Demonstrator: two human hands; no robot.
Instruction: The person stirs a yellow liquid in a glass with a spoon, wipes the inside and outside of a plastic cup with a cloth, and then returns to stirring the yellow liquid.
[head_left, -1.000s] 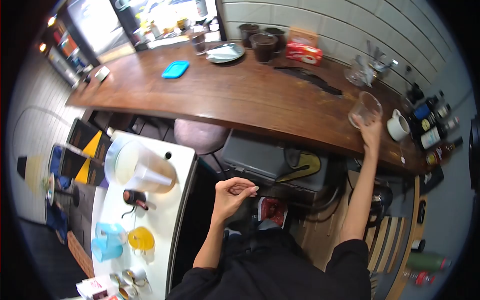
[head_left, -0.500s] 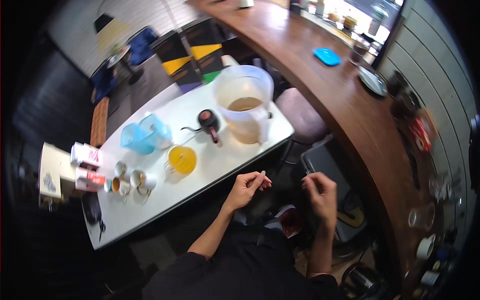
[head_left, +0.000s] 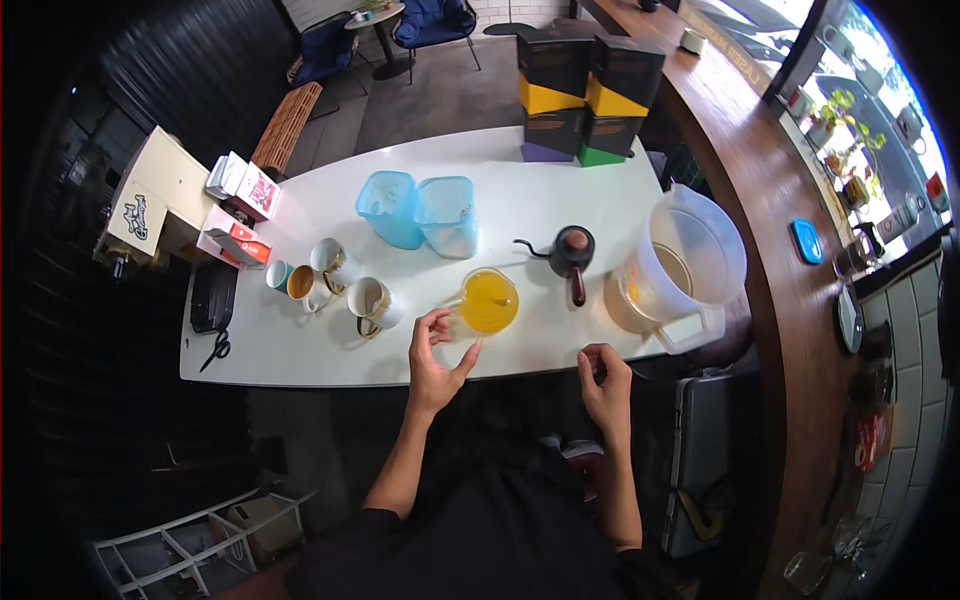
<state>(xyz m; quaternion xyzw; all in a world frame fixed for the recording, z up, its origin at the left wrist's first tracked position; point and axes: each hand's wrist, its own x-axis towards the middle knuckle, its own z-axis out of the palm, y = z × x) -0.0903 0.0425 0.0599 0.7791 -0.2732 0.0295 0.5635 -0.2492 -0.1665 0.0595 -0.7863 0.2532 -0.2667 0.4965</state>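
My left hand [head_left: 437, 358] is at the front edge of the white table [head_left: 480, 360], thumb and fingers apart, holding nothing, just short of a glass vessel of yellow liquid [head_left: 489, 301]. Over the table's front edge to the right, my right hand [head_left: 606, 378] has its fingers curled together; whatever they might hold is hidden. A black gooseneck kettle [head_left: 572, 250] with a dark red handle stands beyond it. To its right is a large translucent pitcher [head_left: 690, 255] partly filled with brownish liquid. Two light blue containers [head_left: 388, 208] stand behind the glass vessel.
Several mugs [head_left: 370, 302] stand left of the glass vessel, with scissors [head_left: 217, 350] and boxes [head_left: 240, 240] farther left. Black boxes with coloured corners [head_left: 585, 95] are stacked at the back. A curved wooden counter [head_left: 760, 190] runs along the right, bearing a blue lid [head_left: 807, 241].
The view has turned left, so the table fills more of the middle. My left hand has opened and come close to the yellow vessel. My right hand is now by the table's front edge.
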